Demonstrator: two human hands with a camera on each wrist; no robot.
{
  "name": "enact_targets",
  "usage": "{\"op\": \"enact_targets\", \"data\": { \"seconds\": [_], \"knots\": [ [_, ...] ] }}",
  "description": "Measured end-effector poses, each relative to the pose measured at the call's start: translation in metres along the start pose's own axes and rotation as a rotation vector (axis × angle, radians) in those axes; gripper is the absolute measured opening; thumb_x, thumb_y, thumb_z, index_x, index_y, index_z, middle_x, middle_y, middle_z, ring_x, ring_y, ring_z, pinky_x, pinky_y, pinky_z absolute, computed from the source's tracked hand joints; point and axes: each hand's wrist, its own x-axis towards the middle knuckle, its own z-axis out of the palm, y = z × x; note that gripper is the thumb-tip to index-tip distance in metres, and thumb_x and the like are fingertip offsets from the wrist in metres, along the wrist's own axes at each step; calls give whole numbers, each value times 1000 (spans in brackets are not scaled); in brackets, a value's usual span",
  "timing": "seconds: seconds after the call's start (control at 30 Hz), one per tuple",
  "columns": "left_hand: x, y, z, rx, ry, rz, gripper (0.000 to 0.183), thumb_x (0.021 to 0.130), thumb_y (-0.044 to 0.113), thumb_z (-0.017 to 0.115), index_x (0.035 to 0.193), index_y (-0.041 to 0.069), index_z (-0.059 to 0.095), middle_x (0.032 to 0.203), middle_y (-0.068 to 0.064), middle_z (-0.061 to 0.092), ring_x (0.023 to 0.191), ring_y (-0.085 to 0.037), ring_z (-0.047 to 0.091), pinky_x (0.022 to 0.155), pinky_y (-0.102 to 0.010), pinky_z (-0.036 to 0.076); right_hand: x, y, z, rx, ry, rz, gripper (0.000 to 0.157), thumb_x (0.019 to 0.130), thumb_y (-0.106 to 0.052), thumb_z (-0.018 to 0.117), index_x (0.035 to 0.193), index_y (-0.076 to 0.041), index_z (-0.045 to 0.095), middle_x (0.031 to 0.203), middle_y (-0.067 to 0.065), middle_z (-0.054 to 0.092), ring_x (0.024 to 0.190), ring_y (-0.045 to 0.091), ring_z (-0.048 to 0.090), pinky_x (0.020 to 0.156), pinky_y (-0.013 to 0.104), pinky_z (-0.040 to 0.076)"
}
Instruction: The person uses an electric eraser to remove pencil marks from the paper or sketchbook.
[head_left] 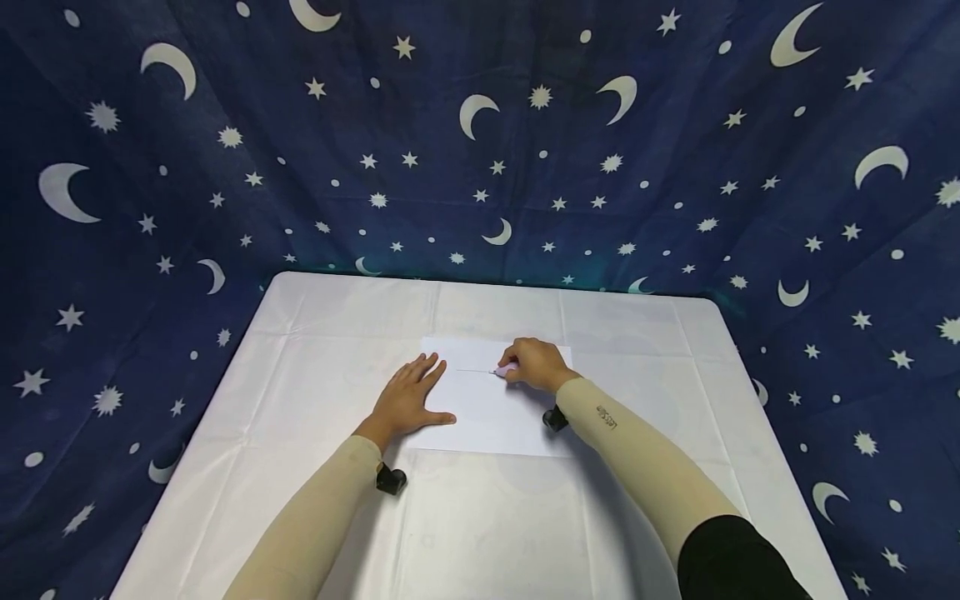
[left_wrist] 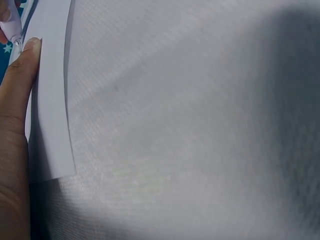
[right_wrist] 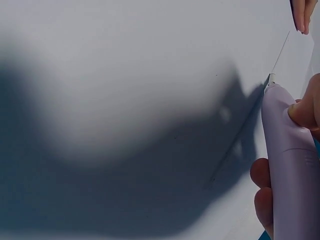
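A white sheet of paper (head_left: 487, 425) lies flat on the table. My right hand (head_left: 536, 364) grips a lilac utility knife (right_wrist: 290, 140), thumb along its body and fingers curled underneath. Its narrow tip meets the paper at a thin line (right_wrist: 280, 52), which runs from the tip toward the left hand. Part of a darker line shows within the hand's shadow. With fingers spread, my left hand (head_left: 407, 398) rests on the left part of the sheet; its thumb (left_wrist: 22, 85) lies near the lower left edge, and the sheet's margin lifts slightly there.
A white cloth with fold creases covers the table (head_left: 315, 400). Behind and on both sides hangs a dark blue curtain (head_left: 420, 108) with moons and stars. Black wrist cameras sit under the left wrist (head_left: 391, 479) and right wrist (head_left: 555, 418).
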Motion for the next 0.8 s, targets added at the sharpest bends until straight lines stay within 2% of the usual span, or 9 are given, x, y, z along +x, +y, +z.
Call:
{"op": "enact_targets", "data": {
  "seconds": [0.23,0.47,0.67,0.8],
  "knots": [
    [0,0,1,-1,9,8,110,74,81,60,158,22,20,166,-2,15,153,-24,9,124,-46,12,-2,4,0,6,2,-4,16,84,-24,78,100,-20,79,89,-5,64,82,12,56,76,30,49],
    [3,5,-6,-5,-9,-11,113,70,80,64,158,19,25,165,-3,19,153,-24,12,124,-45,15,-3,10,-1,-14,9,2,17,83,-24,78,100,-21,79,87,-6,63,81,12,55,76,30,49],
    [3,6,-8,4,-18,-27,113,70,79,65,157,18,27,164,-3,20,153,-25,13,124,-45,15,0,4,1,-4,8,-25,17,84,-24,78,101,-19,79,85,-5,61,78,12,54,72,27,47],
    [3,4,-5,10,1,-21,113,70,80,64,157,19,28,164,-3,22,152,-25,15,123,-46,17,3,-2,3,-6,13,-34,18,84,-25,78,102,-21,79,84,-7,60,77,11,53,73,28,48]
  ]
}}
